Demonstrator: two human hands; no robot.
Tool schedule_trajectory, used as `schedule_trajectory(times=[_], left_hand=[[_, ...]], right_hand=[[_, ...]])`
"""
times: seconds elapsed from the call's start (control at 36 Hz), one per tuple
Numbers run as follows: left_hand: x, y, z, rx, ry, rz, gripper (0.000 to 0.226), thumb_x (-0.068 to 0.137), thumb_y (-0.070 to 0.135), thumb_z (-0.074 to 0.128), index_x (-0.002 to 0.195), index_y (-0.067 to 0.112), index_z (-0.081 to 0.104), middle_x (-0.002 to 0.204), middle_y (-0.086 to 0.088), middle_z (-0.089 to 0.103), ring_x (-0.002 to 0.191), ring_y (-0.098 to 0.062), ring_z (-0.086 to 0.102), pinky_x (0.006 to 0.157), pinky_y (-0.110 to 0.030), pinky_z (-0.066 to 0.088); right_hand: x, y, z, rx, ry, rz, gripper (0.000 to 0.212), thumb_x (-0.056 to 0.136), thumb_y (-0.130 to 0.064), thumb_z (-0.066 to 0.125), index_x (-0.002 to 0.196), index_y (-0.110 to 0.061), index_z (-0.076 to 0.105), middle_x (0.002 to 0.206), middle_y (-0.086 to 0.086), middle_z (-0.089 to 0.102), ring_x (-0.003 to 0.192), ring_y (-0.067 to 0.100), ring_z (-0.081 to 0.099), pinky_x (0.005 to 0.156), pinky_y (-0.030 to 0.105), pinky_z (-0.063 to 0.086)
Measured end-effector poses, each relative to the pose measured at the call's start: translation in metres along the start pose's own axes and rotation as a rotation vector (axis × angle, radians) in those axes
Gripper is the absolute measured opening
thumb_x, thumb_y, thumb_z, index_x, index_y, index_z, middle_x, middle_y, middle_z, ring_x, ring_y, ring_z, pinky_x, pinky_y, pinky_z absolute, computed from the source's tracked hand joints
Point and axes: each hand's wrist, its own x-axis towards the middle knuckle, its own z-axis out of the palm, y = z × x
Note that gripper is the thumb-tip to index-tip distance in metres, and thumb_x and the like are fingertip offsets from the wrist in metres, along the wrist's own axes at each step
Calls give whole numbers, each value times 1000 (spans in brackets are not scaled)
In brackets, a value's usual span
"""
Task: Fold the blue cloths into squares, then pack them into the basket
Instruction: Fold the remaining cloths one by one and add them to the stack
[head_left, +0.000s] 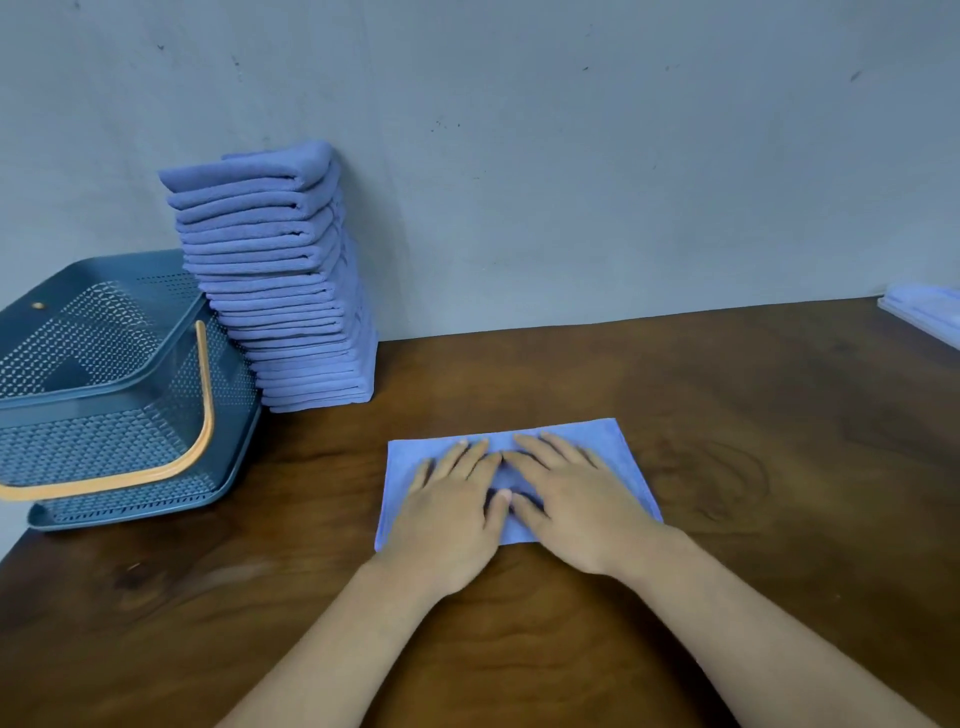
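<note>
Lower centre of frame: folded blue cloth (519, 483) on wooden table (779, 415), left hand (449, 514) and right hand (576, 512) flat on it, fingers straight. Mesh basket (111, 395) at left, beside leaning stack of folded cloths (280, 280). Risk: the tall stack toppling if nudged.

- Bare worktop (769, 405) is left open right of and behind the flat cloth (402, 457).
- The left rear is blocked by a tall cloth stack (280, 291), set against the wall (571, 156) just beside the basket (104, 441).
- The far right edge is taken by a pale blue pile (924, 312).
</note>
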Motion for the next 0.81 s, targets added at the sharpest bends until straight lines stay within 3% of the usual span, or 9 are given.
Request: schedule_trajectory(times=[0.08, 0.17, 0.33, 0.58, 0.64, 0.69, 0.75, 0.81], left_hand=[[-2, -12, 4, 44, -96, 4, 67, 108, 65, 18, 168, 40, 3, 177, 12, -7, 162, -12, -13, 132, -42, -3], [-7, -32, 2, 75, -106, -12, 77, 99, 82, 16, 165, 49, -7, 174, 14, -20, 159, -12, -24, 131, -41, -9], [-18, -47, -5, 56, -113, -61, 86, 89, 95, 15, 161, 57, -10, 172, 17, -24, 157, -9, -29, 131, -44, -7], [-59, -34, -5, 49, -133, -72, 81, 92, 91, 13, 159, 58, -19, 169, 18, -32, 154, -8, -36, 131, -46, -9], [-74, -31, -8, 73, -158, -70, 80, 93, 90, 12, 158, 57, -20, 169, 17, -33, 154, -10, -36, 131, -48, -9], [-82, -27, -12, 113, -192, -65, 82, 93, 90, 11, 160, 54, -18, 171, 14, -29, 156, -14, -32, 131, -50, -8], [-82, -22, -18, 128, -211, -70, 85, 93, 89, 12, 165, 49, -8, 174, 10, -21, 159, -18, -28, 131, -52, -6], [-71, -12, -25, 114, -170, -41, 85, 95, 86, 15, 167, 42, 7, 176, 10, -11, 161, -17, -21, 131, -51, -2]], right_hand=[[-3, 10, 2, -43, -65, 15, 67, 105, -70, 23, 166, -45, 10, 176, -15, -5, 163, 15, -7, 131, 41, 2], [-8, 36, -9, -18, -117, 51, 79, 93, -89, 21, 162, -58, -2, 173, -19, -18, 160, 10, -19, 131, 41, -4], [-16, 74, -22, 18, -165, 124, 90, 81, -102, 21, 158, -64, -6, 173, -21, -17, 157, 0, -22, 132, 42, -4], [-50, 52, -26, 20, -224, 96, 89, 86, -98, 20, 159, -59, -11, 172, -24, -17, 157, 1, -21, 131, 46, -3], [-60, 44, -30, 17, -244, 89, 82, 92, -90, 23, 162, -56, -4, 172, -25, -10, 159, 3, -13, 131, 44, 3], [-64, 37, -38, 28, -209, 103, 70, 101, -73, 34, 164, -51, 13, 170, -25, 13, 158, 5, 9, 127, 39, 20], [-58, 33, -48, 9, -149, 122, 63, 102, -50, 47, 161, -44, 27, 157, -22, 39, 144, 8, 33, 112, 38, 38], [-45, 33, -59, -11, -164, 158, 62, 94, -38, 57, 153, -36, 40, 141, -18, 52, 132, 12, 43, 101, 38, 44]])
